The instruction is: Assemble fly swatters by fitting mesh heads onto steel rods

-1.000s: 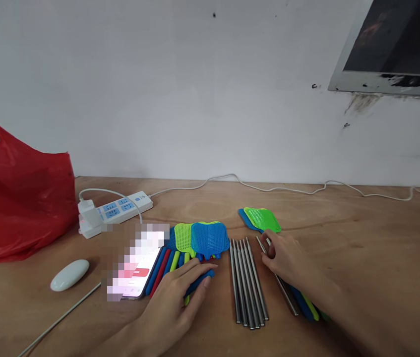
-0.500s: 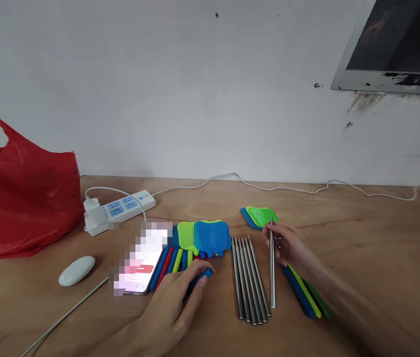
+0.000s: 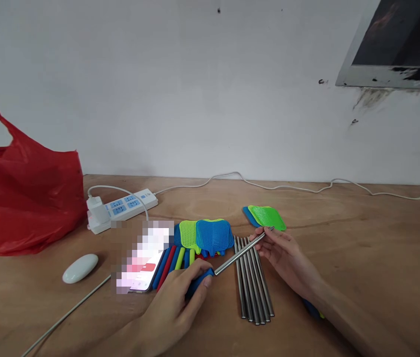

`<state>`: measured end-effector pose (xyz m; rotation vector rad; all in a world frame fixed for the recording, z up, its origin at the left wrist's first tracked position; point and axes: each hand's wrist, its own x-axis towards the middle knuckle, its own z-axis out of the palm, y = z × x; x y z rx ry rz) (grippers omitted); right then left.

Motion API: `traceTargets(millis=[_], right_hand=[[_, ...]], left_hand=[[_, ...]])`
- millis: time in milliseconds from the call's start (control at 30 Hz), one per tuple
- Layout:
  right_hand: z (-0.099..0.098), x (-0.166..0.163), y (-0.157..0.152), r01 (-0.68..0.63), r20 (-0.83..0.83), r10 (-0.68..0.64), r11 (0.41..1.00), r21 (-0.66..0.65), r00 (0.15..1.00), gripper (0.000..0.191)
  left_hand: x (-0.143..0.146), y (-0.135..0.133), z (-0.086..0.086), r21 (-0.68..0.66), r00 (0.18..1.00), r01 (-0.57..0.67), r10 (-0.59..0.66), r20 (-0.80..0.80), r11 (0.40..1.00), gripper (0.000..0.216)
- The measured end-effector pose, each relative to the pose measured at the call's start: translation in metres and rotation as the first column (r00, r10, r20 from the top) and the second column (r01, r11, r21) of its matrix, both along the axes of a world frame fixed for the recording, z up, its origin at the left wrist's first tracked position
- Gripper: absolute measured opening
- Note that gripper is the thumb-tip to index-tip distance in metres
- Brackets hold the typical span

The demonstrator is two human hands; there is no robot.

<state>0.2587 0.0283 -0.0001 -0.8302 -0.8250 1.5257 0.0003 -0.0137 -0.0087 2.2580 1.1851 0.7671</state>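
My left hand (image 3: 170,305) is closed around a blue plastic handle (image 3: 197,284), its end pointing up and right. In my right hand (image 3: 282,255) a thin metal rod (image 3: 237,255) is pinched near its upper end. The rod slants down to the left, and its lower tip is at the handle's end; whether it has entered cannot be made out. Beneath it lies a row of several metal rods (image 3: 254,292). Left of them are blue and yellow-green mesh fly swatter heads (image 3: 215,235) and several coloured handles (image 3: 168,265). A green swatter head (image 3: 271,218) lies beyond my right hand, over a blue one.
A phone (image 3: 150,267) with a lit screen lies left of the handles. Farther left are a white rounded object (image 3: 80,268), a power strip (image 3: 124,210) with a plugged-in charger, and a red plastic bag (image 3: 27,198). A white cable (image 3: 280,187) runs along the wall.
My right hand has moved left and turned the metal rod from upright to slanting, bringing its lower tip to the blue handle. My left hand has stayed nearly in place.
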Motion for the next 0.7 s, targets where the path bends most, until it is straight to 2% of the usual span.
traceTargets(millis=[300, 467, 567, 700], right_hand=[[0.0008, -0.0016, -0.0016, -0.014, 0.037, 0.013, 0.999, 0.030, 0.999, 0.028], [0.0009, -0.0021, -0.0029, 0.039, 0.046, -0.042, 0.997, 0.062, 0.998, 0.027], [0.0009, -0.0026, -0.0036, 0.075, 0.047, -0.078, 0.995, 0.064, 0.996, 0.028], [-0.0006, -0.0035, -0.0036, 0.165, 0.028, -0.168, 0.983, 0.082, 0.985, 0.028]], left_hand=[[0.0028, 0.0010, 0.0064, -0.011, 0.999, 0.029, -0.029, -0.015, 1.000, 0.024], [0.0016, 0.0014, 0.0060, -0.015, 1.000, 0.025, -0.025, -0.008, 1.000, 0.024], [0.0017, 0.0007, 0.0040, -0.064, 1.000, 0.010, -0.008, 0.026, 0.998, 0.022], [0.0025, -0.0003, 0.0035, -0.207, 0.987, -0.033, 0.065, 0.149, 0.978, 0.027]])
